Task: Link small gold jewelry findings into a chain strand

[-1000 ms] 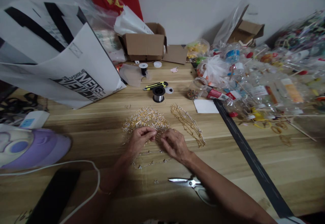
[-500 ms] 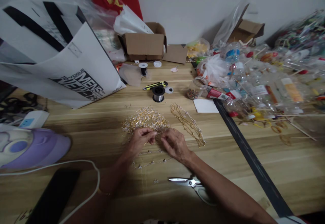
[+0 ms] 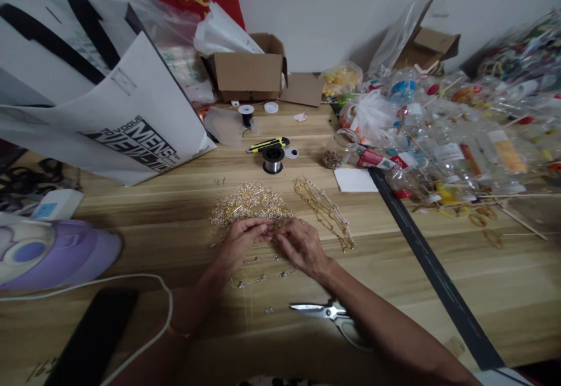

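My left hand (image 3: 240, 239) and right hand (image 3: 302, 246) pinch one small gold piece (image 3: 270, 233) at the near edge of the bead-link pile (image 3: 249, 204) | risk: it slips into the pile, or chains (image 3: 324, 211) snag.

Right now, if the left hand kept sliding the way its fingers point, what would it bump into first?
The left hand points rightward, so it would probably meet the right hand first; their fingertips already nearly touch at the near edge of the pile of gold pieces.
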`<state>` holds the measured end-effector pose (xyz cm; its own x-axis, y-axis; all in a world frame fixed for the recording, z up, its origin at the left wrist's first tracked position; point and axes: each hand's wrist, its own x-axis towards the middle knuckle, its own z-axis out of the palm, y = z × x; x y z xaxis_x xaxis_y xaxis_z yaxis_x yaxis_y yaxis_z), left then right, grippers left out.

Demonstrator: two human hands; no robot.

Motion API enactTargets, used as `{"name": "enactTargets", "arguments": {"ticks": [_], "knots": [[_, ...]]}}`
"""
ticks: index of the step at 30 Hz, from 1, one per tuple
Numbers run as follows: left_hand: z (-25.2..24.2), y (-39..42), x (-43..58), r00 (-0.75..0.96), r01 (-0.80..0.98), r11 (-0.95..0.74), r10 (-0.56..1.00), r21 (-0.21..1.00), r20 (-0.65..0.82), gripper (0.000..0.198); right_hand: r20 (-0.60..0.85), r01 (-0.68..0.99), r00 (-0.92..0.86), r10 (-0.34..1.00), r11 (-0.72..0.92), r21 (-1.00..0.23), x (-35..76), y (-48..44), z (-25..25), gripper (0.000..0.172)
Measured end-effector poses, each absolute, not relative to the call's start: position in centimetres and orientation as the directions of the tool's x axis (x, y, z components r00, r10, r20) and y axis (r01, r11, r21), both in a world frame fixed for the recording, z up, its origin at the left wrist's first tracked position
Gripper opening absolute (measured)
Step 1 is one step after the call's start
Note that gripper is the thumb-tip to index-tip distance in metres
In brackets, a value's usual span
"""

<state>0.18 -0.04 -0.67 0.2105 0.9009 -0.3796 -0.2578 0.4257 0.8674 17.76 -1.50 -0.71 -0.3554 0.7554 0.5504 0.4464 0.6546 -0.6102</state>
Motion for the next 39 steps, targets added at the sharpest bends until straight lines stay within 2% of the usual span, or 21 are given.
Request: {"name": "enactTargets", "arguments": {"ticks": [5,13,30,39], "knots": [[0.0,-0.1,0.2,0.332,-0.445,0.491,0.867,0.749,-0.371,0.028,0.534,0.454,-0.354,0.768,0.640,-0.620,17.8,-1.5,-1.1,0.005],[-0.8,0.1,0.2,0.480,-0.470,0.579,0.801,0.666,-0.357,0.032,0.519,0.451,-0.384,0.764,0.645,-0.617,17.7,-1.5,-1.1,0.007],[-1.1,-0.3,0.4,0.421,-0.438,0.458,0.865,0.774,-0.273,0.035,0.475,0.488,-0.407,0.780,0.626,-0.609,17.7,-1.5,-1.4,0.008],[-0.6,-0.3,0.3,0.411,-0.322,0.393,0.878,0.861,-0.247,0.040,0.477,0.489,-0.397,0.784,0.620,-0.613,17.7,-1.5,-1.4,0.009]]}}
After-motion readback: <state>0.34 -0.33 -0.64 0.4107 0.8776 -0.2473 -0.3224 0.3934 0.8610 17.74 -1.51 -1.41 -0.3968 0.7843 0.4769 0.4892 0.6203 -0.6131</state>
